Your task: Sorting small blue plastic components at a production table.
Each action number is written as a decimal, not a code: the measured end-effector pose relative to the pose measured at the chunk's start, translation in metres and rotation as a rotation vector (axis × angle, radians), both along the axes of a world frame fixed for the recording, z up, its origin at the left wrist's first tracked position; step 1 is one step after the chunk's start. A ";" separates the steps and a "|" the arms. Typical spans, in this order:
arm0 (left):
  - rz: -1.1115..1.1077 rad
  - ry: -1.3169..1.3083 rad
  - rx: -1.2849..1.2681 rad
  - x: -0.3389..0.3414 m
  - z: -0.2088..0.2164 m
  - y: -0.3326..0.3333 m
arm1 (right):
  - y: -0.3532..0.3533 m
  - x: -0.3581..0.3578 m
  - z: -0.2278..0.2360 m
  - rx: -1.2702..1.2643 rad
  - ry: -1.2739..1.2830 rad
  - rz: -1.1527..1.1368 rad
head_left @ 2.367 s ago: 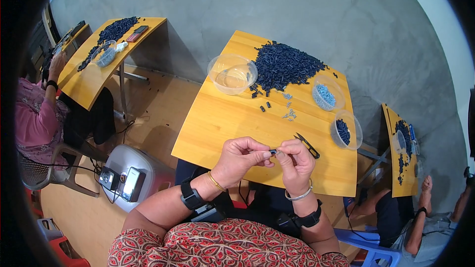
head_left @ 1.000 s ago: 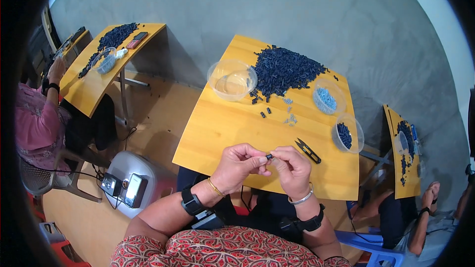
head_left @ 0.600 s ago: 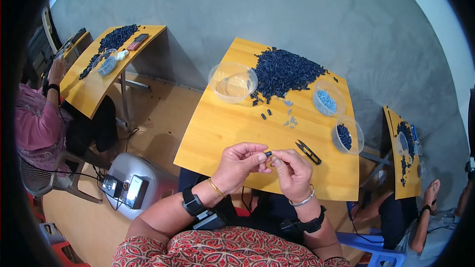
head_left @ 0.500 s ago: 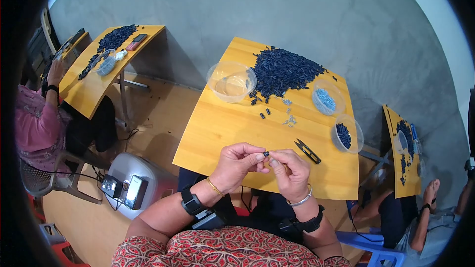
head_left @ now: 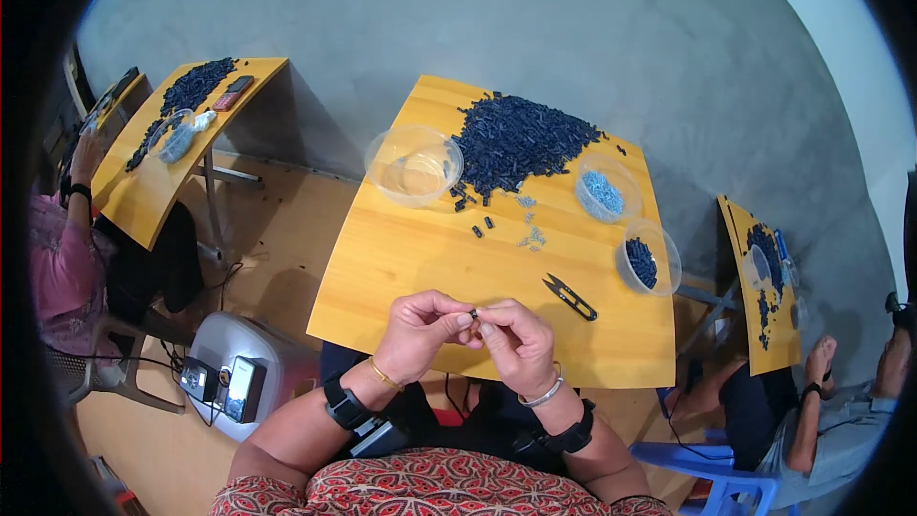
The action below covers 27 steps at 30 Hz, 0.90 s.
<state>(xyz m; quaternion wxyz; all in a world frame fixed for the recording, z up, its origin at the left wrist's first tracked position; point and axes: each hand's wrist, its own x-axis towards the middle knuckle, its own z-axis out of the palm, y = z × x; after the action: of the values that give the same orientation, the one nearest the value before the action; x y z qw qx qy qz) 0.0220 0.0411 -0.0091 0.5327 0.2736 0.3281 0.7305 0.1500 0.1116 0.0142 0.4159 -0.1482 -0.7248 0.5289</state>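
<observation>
Above the near edge of the wooden table (head_left: 449, 272), my left hand (head_left: 413, 333) and my right hand (head_left: 521, 342) meet fingertip to fingertip. Between them is a small black plastic piece (head_left: 474, 312), mostly hidden by the fingers; both hands pinch it. Black thread snips (head_left: 570, 297) lie just beyond my right hand. Farther off, a few loose black pieces (head_left: 483, 226) and a scatter of small silvery parts (head_left: 535, 238) lie in front of a big heap of black pieces (head_left: 521, 139).
A clear plastic bowl (head_left: 371, 177) stands left of the heap. On the right are a bowl of small blue parts (head_left: 604, 193) and a bowl of black pieces (head_left: 642, 263). People sit at side tables (head_left: 177, 158) left and right. A grey bin (head_left: 215, 334) stands at lower left.
The whole view has shifted, so the table and hands appear farther left. My hands stay together, and the black piece seems turned slightly between the fingertips.
</observation>
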 end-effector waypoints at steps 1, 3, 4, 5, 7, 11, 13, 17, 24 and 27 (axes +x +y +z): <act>0.007 0.001 0.005 -0.001 -0.006 0.002 | 0.001 -0.002 -0.002 0.005 0.001 0.007; 0.009 -0.079 -0.067 -0.005 -0.019 0.007 | 0.006 -0.007 -0.013 0.044 -0.108 -0.080; 0.015 -0.078 -0.061 -0.007 -0.021 0.008 | 0.013 -0.009 -0.017 0.051 -0.107 -0.074; -0.007 -0.132 -0.095 -0.008 -0.022 0.010 | 0.026 -0.008 -0.021 0.056 -0.212 -0.161; -0.017 -0.189 -0.125 -0.014 -0.025 0.011 | 0.053 -0.009 -0.022 0.150 -0.383 -0.297; -0.017 -0.294 -0.121 -0.028 -0.024 0.013 | 0.110 -0.026 -0.024 0.357 -0.499 -0.367; -0.002 -0.317 -0.100 -0.033 -0.023 0.013 | 0.132 -0.040 -0.028 0.421 -0.519 -0.354; 0.036 -0.318 -0.148 -0.041 -0.027 0.012 | 0.161 -0.066 -0.031 0.523 -0.658 -0.348; 0.056 -0.369 -0.161 -0.047 -0.031 0.012 | 0.178 -0.098 -0.036 0.602 -0.829 -0.219; 0.051 -0.376 -0.151 -0.047 -0.033 0.012 | 0.174 -0.108 -0.036 0.759 -0.789 -0.204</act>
<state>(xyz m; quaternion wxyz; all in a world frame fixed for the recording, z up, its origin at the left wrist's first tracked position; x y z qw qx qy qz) -0.0251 0.0536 -0.0421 0.5850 0.0832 0.2834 0.7554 0.0420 0.2858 -0.0213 0.1860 -0.2442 -0.9472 0.0924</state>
